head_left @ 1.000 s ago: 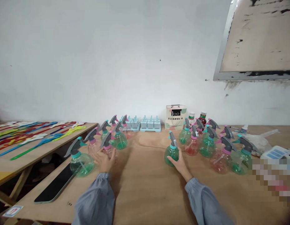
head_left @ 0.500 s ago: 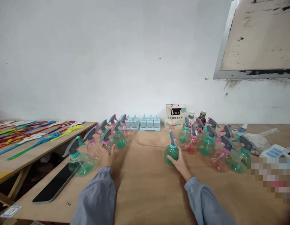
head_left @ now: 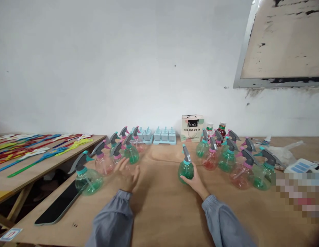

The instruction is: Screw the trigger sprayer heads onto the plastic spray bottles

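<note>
My right hand (head_left: 194, 180) is wrapped round the belly of a green spray bottle (head_left: 185, 167) with a grey trigger, which stands alone on the wooden table (head_left: 164, 206). My left hand (head_left: 128, 175) hovers open with fingers spread, holding nothing, just right of a pink spray bottle (head_left: 117, 158). That bottle belongs to a group of green and pink spray bottles at the left, with a large green one (head_left: 87, 178) nearest the table's edge. Another cluster of spray bottles (head_left: 234, 161) stands to the right of my right hand.
A black phone (head_left: 56, 206) lies at the table's left edge. Light-blue ice-pop moulds (head_left: 164, 136), a small paper bag (head_left: 192, 128) and two capped bottles (head_left: 222, 128) stand by the wall. Coloured plastic strips (head_left: 38, 147) cover a side table at the left. Plastic wrap (head_left: 285, 152) lies far right.
My left hand has come off the pink bottle and moved right, fingers spreading. My right hand has drawn the green bottle slightly left and nearer.
</note>
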A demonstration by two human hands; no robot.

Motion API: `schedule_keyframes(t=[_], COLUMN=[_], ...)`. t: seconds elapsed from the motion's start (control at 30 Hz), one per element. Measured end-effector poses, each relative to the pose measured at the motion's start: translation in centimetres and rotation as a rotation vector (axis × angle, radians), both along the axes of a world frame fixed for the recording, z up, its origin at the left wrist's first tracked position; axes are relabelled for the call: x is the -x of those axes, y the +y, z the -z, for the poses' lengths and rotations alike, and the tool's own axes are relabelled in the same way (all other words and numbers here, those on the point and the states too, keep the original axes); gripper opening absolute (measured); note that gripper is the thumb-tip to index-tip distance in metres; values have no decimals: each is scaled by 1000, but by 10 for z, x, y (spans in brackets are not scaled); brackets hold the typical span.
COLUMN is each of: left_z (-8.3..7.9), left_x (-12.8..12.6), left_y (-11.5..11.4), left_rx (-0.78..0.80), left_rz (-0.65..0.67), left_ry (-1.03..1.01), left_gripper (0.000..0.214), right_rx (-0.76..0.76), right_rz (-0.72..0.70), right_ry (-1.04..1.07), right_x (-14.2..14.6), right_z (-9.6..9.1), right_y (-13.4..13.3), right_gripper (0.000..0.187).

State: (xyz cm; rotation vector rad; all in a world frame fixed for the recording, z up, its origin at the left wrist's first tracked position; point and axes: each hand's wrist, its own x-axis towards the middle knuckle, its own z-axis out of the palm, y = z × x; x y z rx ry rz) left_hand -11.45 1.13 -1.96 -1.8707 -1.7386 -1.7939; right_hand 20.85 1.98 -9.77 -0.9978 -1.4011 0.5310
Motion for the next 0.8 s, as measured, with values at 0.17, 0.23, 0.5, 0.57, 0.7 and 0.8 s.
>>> schedule_keyframes(t=[0.17, 0.23, 0.5, 0.57, 0.7, 0.8], left_z=[-5, -5, -6, -5, -1, 0], left_x=[-91, -120, -150, -146, -138, -135], left_y=[-4, 0, 8, 8, 9, 11], left_rx=[-74, 14, 84, 67, 32, 50], left_rz=[427, 566, 536, 532, 549, 591], left_ry=[136, 69, -157, -178, -281, -361], left_gripper=[89, 109, 75, 68, 66, 67], right_rx=[-48, -54, -227, -415, -665, -712], right_rz=[-152, -189, 44, 310, 783, 847], right_ry=[-146, -183, -158, 95, 457, 422], right_x=[9, 11, -3, -21, -72, -94], right_z=[1, 0, -20, -39, -78, -86], right_y=[-6, -7, -16, -22, -33, -35], right_gripper=[89, 89, 76, 73, 69, 63])
